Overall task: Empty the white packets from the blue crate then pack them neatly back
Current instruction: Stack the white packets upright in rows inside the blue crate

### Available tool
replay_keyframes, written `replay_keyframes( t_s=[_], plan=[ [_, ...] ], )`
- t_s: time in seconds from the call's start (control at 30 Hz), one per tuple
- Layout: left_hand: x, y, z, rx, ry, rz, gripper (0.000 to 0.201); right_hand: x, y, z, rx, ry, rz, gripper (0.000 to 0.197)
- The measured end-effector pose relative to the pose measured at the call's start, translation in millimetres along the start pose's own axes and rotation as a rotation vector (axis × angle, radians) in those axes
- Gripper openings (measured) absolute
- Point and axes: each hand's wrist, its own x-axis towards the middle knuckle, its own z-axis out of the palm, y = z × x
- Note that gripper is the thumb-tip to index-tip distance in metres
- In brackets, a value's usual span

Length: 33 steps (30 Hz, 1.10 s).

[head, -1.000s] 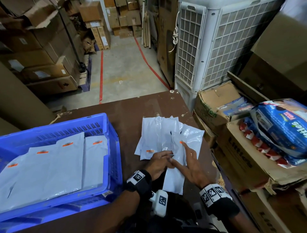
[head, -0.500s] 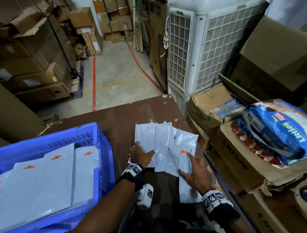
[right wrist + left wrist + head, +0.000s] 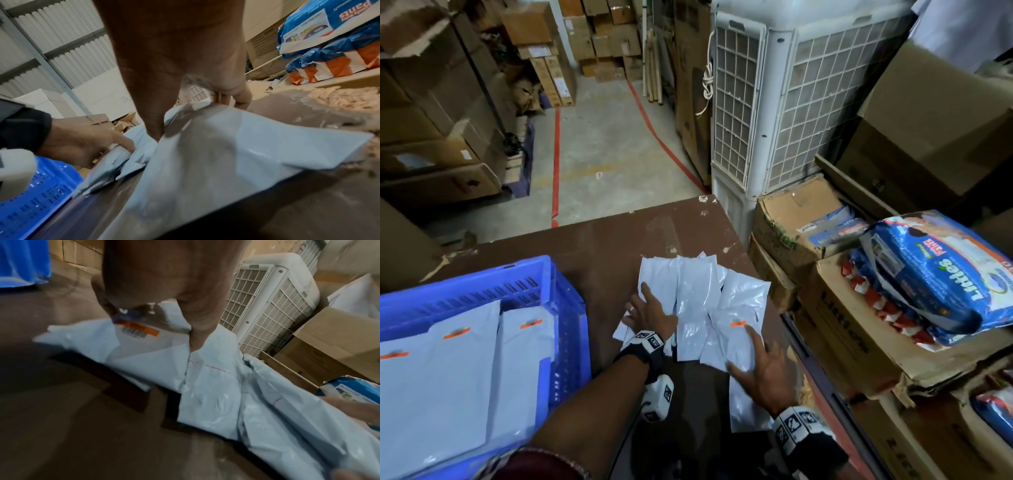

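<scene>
My left hand [image 3: 650,310] lies flat on the left side of the pile of white packets [image 3: 700,308] on the brown table [image 3: 592,246], fingers spread wide and straight, pressing down rather than gripping. My right hand [image 3: 763,370] does the same on the right side — palm down, fingers splayed over the nearest packet [image 3: 744,404], the one that reaches toward me past the rest, with my forefinger tip close to its small orange label [image 3: 738,323]. From the right wrist view the packet's near corner [image 3: 308,146] bends up a little off the table. The packets overlap one another in a loose fan, some glossy and crumpled. To my left the blue crate [image 3: 565,308] sits on the same table, just beside the pile but not touching it, and larger white packets [image 3: 465,377] lie flat inside it, each with an orange label near the top. A white air cooler [image 3: 791,102] stands beyond the table's far corner, and cardboard boxes [image 3: 842,325] stand to the right, with a blue diaper pack [image 3: 935,274] lying on one.
</scene>
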Motion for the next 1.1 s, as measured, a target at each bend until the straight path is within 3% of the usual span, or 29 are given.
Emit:
replay_keyframes(
  t_s=[0.07, 0.23, 0.3, 0.4, 0.47, 0.6, 0.7, 0.83, 0.97, 1.03, 1.1],
  plan=[
    [-8.7, -0.3, -7.6, -0.032, 0.059, 0.045, 0.111, -4.1, -1.8, -1.7, 0.012, -0.010, -0.004, 0.094],
    [-23.8, -0.3, -32.3, -0.194, 0.048, 0.159, 0.106, -4.6, -6.8, -8.4, 0.019, -0.037, 0.002, 0.091],
    [-25.0, -4.7, -37.4, -0.178, 0.054, 0.284, 0.085, -2.0, -5.3, -7.9, 0.052, -0.032, 0.000, 0.092],
    [-30.3, -10.1, -39.4, -0.189, -0.097, 0.467, 0.062, 1.9, 0.4, -6.7, 0.060, -0.007, 0.003, 0.091],
    [-36.4, -14.5, -34.0, -0.077, -0.144, 0.542, 0.057, 2.0, 1.7, -7.1, 0.066, 0.019, -0.004, 0.090],
    [-48.0, -32.5, -15.9, 0.189, -0.069, 0.709, 0.042, 2.1, 4.0, -6.8, 0.100, 0.047, -0.011, 0.093],
    [-51.5, -50.6, -12.0, 0.407, -0.093, 0.756, 0.045, 0.5, 3.9, -6.2, 0.087, 0.057, -0.007, 0.092],
    [-66.2, -56.4, -14.9, 0.361, -0.152, 0.590, 0.062, -1.2, 4.2, -4.9, 0.084, 0.049, 0.003, 0.088],
    [-96.7, -50.9, -4.6, 0.099, 0.091, 0.257, 0.048, -1.0, 5.2, -1.4, 0.071, 0.067, -0.005, 0.086],
    [-106.7, -45.2, 8.1, -0.065, 0.025, 0.033, 0.070, -0.5, 8.1, 0.2, 0.048, 0.089, 0.001, 0.087],
    [-110.8, -41.4, 17.4, -0.138, -0.108, -0.100, 0.101, 0.8, 8.4, 3.8, 0.009, 0.088, -0.004, 0.087]
  ],
)
